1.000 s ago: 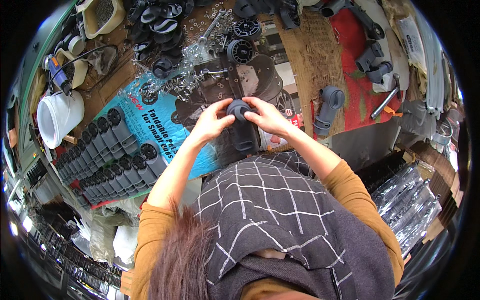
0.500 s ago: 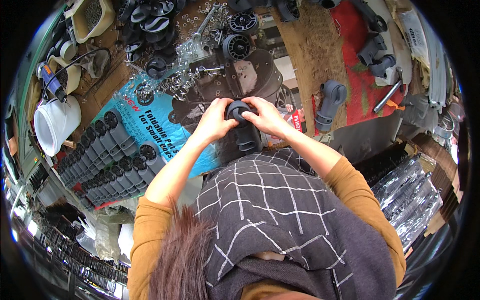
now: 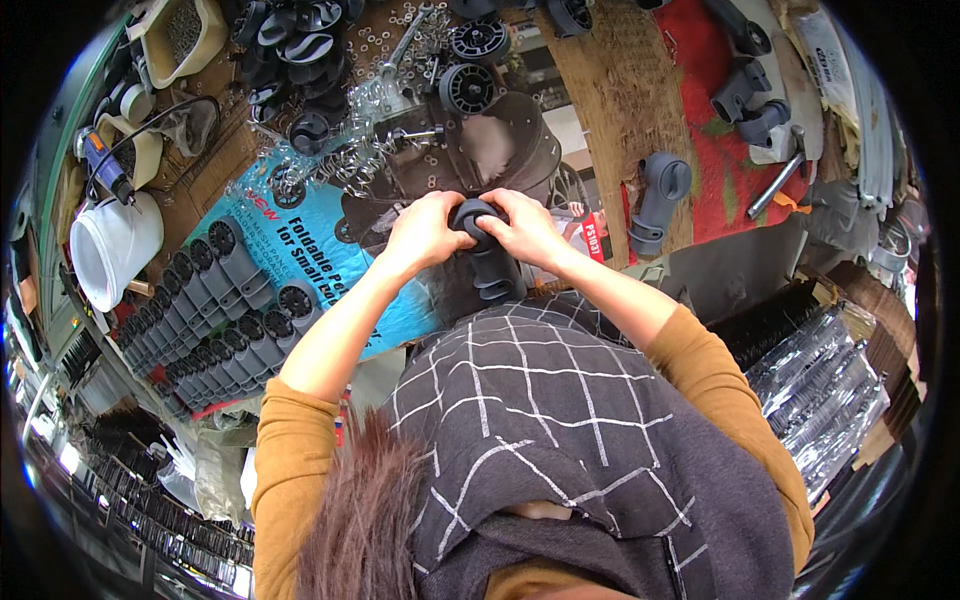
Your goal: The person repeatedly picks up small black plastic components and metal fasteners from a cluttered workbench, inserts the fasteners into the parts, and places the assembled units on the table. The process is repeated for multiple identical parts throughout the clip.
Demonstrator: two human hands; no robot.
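Both of my hands are wrapped round the top of a dark grey plastic caster leg (image 3: 494, 276) close to my body at the table's front edge. My left hand (image 3: 428, 236) grips its round end from the left, thumb pressed on top. On the other side my right hand (image 3: 525, 233) closes round the same end, its thumb on the rounded cap. Fingers hide the underside of that end. Beyond my hands lie black spoked wheels (image 3: 467, 89) and a long bolt (image 3: 418, 135). A similar grey caster leg (image 3: 658, 205) rests to the right on brown cardboard.
Rows of grey caster legs with wheels (image 3: 240, 265) stand at left beside a blue printed sheet (image 3: 385, 310). Springs, nuts and a wrench (image 3: 408, 45) lie at the back, near curved black caps (image 3: 310, 48). A power screwdriver (image 3: 105, 165) and white bucket (image 3: 115, 250) stand far left.
Both hands keep hold of the caster leg's round end and have barely shifted. The right fingers and thumb sit slightly farther left over the cap.
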